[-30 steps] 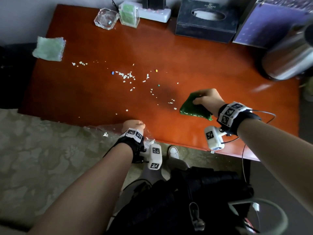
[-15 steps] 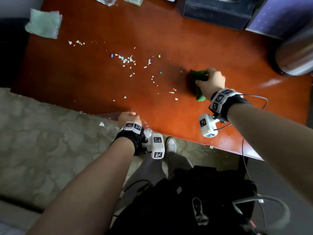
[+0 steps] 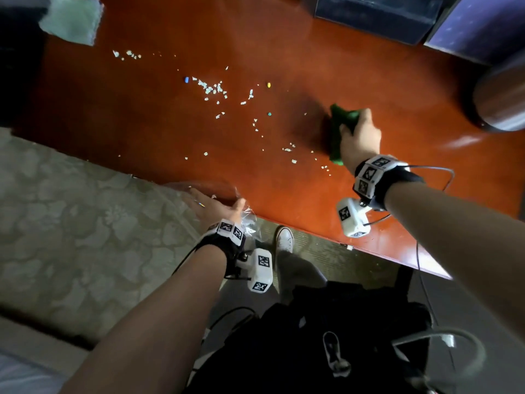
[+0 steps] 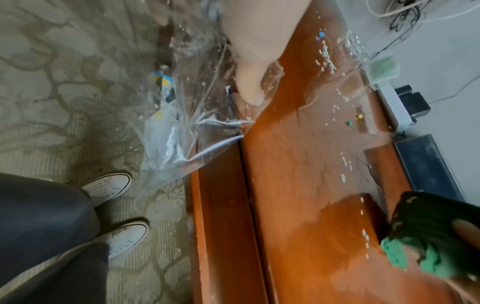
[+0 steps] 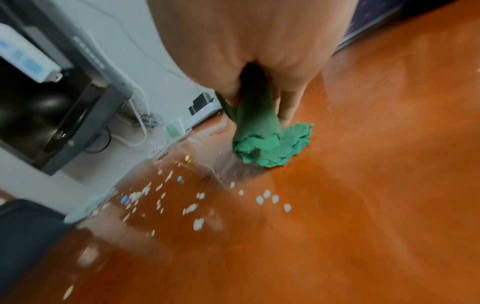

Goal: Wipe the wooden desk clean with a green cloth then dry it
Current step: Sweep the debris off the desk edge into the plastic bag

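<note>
The reddish wooden desk (image 3: 159, 129) carries several pale paper scraps (image 3: 211, 88) and a few coloured beads. My right hand (image 3: 358, 137) grips a bunched dark green cloth (image 3: 339, 125) and presses it on the desk, right of the scraps. In the right wrist view the green cloth (image 5: 270, 144) sticks out below the curled fingers onto the wood. My left hand (image 3: 216, 206) lies spread at the desk's near edge against a clear plastic bag (image 4: 176, 133). The thumb (image 4: 249, 86) presses the film at the edge.
A pale green cloth (image 3: 71, 19) lies at the desk's far left corner. A dark tissue box (image 3: 369, 12), a purple box (image 3: 483, 24) and a metal kettle (image 3: 502, 92) stand at the back right. Patterned carpet, white shoes (image 3: 285, 240) and a black bag (image 3: 326, 336) are below.
My right hand has carried the green cloth from near the front edge farther onto the desk. My left hand has gone from a fist to spread fingers at the bag.
</note>
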